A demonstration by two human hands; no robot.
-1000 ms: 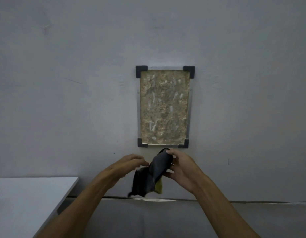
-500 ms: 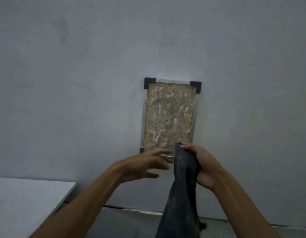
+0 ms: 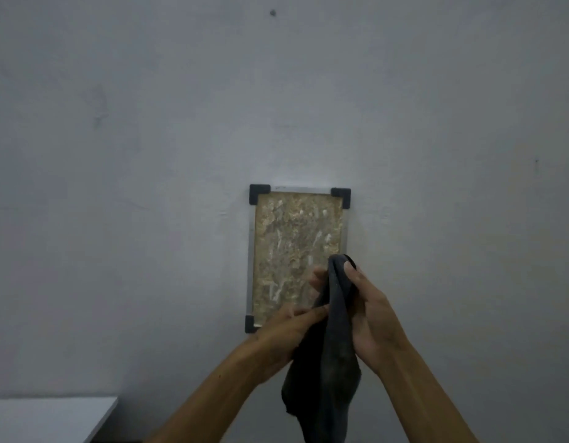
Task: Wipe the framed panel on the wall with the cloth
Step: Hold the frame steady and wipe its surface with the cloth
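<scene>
Panel on wall, smeared, not yet wiped. Cloth now raised before its lower right part, hanging long. Right hand clamped on cloth top; left hand, loose a moment ago, now pinching its side. Likely bunching it for wiping. Desk low left.

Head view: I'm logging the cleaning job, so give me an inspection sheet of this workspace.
Surface: grey wall, scuffed and marked.
Job's things: framed panel on the wall, blotchy with pale streaks; dark cloth hanging in front of its lower right.
Clutter: nothing seen.
Hands: right hand grips the cloth near its top; left hand pinches it lower down.
Cables: nothing seen.
Surroundings: white table corner at lower left.
</scene>
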